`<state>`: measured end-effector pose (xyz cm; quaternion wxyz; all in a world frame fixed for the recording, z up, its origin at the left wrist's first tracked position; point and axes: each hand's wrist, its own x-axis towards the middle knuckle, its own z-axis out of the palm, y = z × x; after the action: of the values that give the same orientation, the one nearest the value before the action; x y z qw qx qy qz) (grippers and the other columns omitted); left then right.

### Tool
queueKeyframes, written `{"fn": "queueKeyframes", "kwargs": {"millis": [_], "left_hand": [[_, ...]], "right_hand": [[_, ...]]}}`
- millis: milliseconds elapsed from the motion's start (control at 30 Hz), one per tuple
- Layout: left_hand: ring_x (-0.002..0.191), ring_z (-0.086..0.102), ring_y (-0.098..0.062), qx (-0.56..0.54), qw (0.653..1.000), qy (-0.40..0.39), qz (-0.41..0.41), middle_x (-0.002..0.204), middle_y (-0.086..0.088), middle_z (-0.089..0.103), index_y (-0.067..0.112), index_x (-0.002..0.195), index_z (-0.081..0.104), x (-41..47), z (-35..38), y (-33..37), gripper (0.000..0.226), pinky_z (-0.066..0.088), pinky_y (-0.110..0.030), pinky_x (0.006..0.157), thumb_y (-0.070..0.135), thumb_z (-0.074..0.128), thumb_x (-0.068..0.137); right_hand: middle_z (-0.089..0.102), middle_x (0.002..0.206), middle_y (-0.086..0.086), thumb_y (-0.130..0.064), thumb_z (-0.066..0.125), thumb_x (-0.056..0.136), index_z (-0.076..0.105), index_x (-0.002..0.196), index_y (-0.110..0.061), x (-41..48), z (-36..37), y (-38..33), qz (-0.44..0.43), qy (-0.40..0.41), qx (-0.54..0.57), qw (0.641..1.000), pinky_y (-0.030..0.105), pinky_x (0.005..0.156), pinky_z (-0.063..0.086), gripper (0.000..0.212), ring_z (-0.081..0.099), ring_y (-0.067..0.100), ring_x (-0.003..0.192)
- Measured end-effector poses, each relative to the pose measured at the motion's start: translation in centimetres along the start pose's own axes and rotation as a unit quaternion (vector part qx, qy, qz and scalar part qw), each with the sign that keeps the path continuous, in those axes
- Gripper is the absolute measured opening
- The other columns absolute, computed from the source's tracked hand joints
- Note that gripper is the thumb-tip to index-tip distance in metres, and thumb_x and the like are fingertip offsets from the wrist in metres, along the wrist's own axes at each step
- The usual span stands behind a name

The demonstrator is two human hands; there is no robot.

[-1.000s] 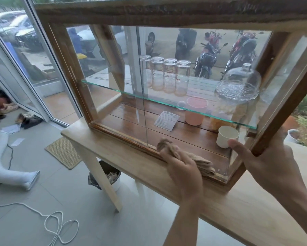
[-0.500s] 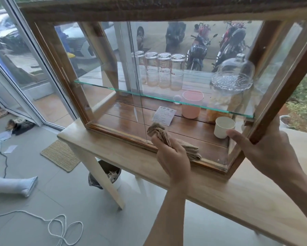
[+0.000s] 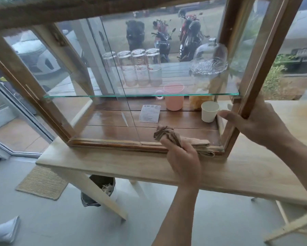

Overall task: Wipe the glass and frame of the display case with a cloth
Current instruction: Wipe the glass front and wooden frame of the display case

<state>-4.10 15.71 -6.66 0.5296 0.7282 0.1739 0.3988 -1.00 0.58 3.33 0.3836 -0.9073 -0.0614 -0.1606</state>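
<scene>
The wooden-framed display case [image 3: 113, 145] stands on a light wooden table [image 3: 124, 166]. My left hand [image 3: 183, 160] is closed on a crumpled beige cloth [image 3: 167, 134] and presses it onto the bottom front rail, near the case's right corner. The cloth's folded end [image 3: 202, 148] lies along that rail. My right hand [image 3: 255, 125] grips the lower part of the open glass door's wooden frame [image 3: 266, 55] at the right, with the thumb pointing into the case.
A glass shelf [image 3: 131, 95] carries several upturned glasses [image 3: 140, 68] and a glass dome [image 3: 209, 57]. Below it sit a pink mug [image 3: 174, 100], a white paper cup [image 3: 209, 111] and a card [image 3: 150, 113]. A bin [image 3: 99, 190] and mat [image 3: 41, 181] are under the table.
My left hand slid the cloth left along the bottom rail, then back right towards the corner. My right hand has kept its grip on the door frame. The view has swung.
</scene>
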Motion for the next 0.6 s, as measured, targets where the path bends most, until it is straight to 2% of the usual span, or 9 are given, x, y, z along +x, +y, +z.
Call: {"fn": "queueKeyframes", "kwargs": {"millis": [67,133,233,300,367,400,500,567,600], "left_hand": [[0.076,0.061,-0.033,-0.015,0.998,-0.028,0.057,0.089,-0.013,0.065,0.013,0.107,0.037,0.4,0.1,0.4,0.021,0.036,-0.021,0.057,0.012,0.051,0.093],[0.075,0.059,-0.036,-0.018,0.997,0.023,0.068,0.087,-0.018,0.065,0.006,0.109,0.040,2.5,-0.4,-0.5,0.022,0.032,-0.021,0.056,0.019,0.048,0.094],[0.079,0.062,-0.047,-0.031,0.991,0.117,-0.064,0.093,-0.026,0.065,-0.003,0.114,0.041,3.5,-1.4,-1.9,0.022,0.030,-0.021,0.056,0.010,0.049,0.098],[0.086,0.061,-0.044,-0.047,0.992,0.062,-0.096,0.098,-0.023,0.066,0.000,0.115,0.040,1.7,-1.0,-0.9,0.019,0.032,-0.019,0.059,0.004,0.048,0.098],[0.081,0.061,-0.035,-0.046,0.997,-0.019,-0.053,0.093,-0.016,0.065,0.004,0.110,0.040,0.3,-0.5,0.2,0.018,0.035,-0.017,0.059,0.001,0.051,0.096],[0.077,0.060,-0.031,-0.039,0.998,-0.030,-0.037,0.088,-0.012,0.063,0.005,0.107,0.039,0.7,-0.6,0.3,0.017,0.035,-0.016,0.057,0.001,0.052,0.095],[0.074,0.053,-0.028,-0.019,0.998,0.056,-0.026,0.084,-0.004,0.055,-0.003,0.107,0.042,3.6,-1.8,-1.3,0.015,0.033,-0.016,0.056,-0.002,0.052,0.095],[0.080,0.049,-0.030,-0.039,0.987,0.130,-0.085,0.085,-0.011,0.057,-0.008,0.110,0.042,3.9,-2.0,-2.1,0.017,0.030,-0.018,0.059,-0.003,0.051,0.096],[0.081,0.049,-0.031,-0.049,0.985,0.128,-0.101,0.086,-0.015,0.059,-0.007,0.111,0.042,3.0,-1.7,-1.6,0.018,0.030,-0.018,0.059,-0.002,0.050,0.096]], "right_hand": [[0.067,0.083,0.010,-0.051,0.069,0.075,0.034,0.138,-0.021,0.1,0.2,0.1,0.009,0.000,0.001,1.000,0.030,0.064,0.038,0.078,0.058,0.024,0.075],[0.068,0.085,0.007,-0.055,0.067,0.073,0.031,0.140,-0.022,0.2,0.2,0.3,0.007,0.000,-0.003,1.000,0.035,0.071,0.047,0.083,0.063,0.025,0.083],[0.070,0.087,0.009,-0.061,0.064,0.070,0.030,0.139,-0.027,0.2,0.1,0.3,-0.001,-0.002,-0.001,1.000,0.047,0.081,0.053,0.084,0.067,0.028,0.090],[0.069,0.083,0.011,-0.056,0.066,0.073,0.029,0.140,-0.026,0.2,0.2,0.4,-0.003,-0.002,0.001,1.000,0.049,0.079,0.053,0.083,0.066,0.028,0.084],[0.068,0.079,0.010,-0.055,0.066,0.073,0.027,0.143,-0.024,0.2,0.2,0.4,-0.005,0.002,0.001,1.000,0.048,0.077,0.054,0.085,0.066,0.027,0.080],[0.069,0.079,0.011,-0.055,0.065,0.073,0.028,0.143,-0.024,0.2,0.2,0.4,-0.005,0.003,-0.001,1.000,0.048,0.076,0.054,0.085,0.066,0.026,0.080],[0.069,0.081,0.013,-0.049,0.067,0.076,0.029,0.142,-0.022,0.3,0.3,0.4,-0.011,0.003,-0.010,1.000,0.045,0.076,0.053,0.081,0.064,0.028,0.080],[0.068,0.080,0.014,-0.045,0.069,0.077,0.028,0.144,-0.023,0.2,0.3,0.4,-0.011,0.009,-0.008,1.000,0.042,0.074,0.052,0.081,0.064,0.028,0.079],[0.069,0.082,0.013,-0.045,0.069,0.077,0.028,0.144,-0.025,0.2,0.4,0.5,-0.012,0.011,-0.004,1.000,0.043,0.075,0.053,0.081,0.065,0.028,0.080]]}}
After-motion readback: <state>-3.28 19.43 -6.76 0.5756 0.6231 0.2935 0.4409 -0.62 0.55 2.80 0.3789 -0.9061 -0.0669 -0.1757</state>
